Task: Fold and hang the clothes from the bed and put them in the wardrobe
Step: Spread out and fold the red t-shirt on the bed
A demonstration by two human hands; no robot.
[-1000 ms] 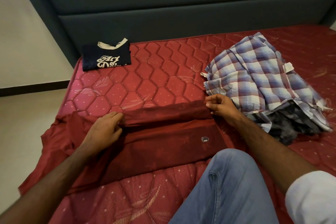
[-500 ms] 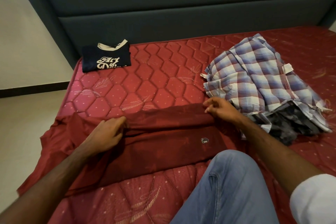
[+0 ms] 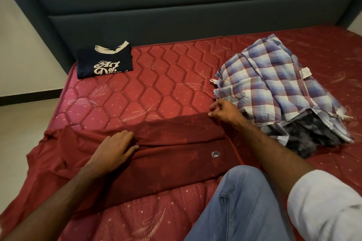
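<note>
Maroon garment point(image 3: 172, 154), near centre of bed point(image 3: 166, 92): left hand point(image 3: 114, 149) flat upon fold, fingers straight. Right hand point(image 3: 223, 111) pinches far right corner. Plaid shirt point(image 3: 274, 88), far right.

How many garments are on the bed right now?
4 at least: navy T-shirt folded by the headboard, maroon shirt under both hands, plaid shirt right, dark garment beneath it; more may be hidden.

A bedroom in a home. A bare red quilted mattress point(image 3: 156, 92) lies against a dark padded headboard point(image 3: 176, 6), with a plain pale wall point(image 3: 21, 55) and tiled floor point(image 3: 23, 119) beside it. Loose clothes lie on the bed.
</note>
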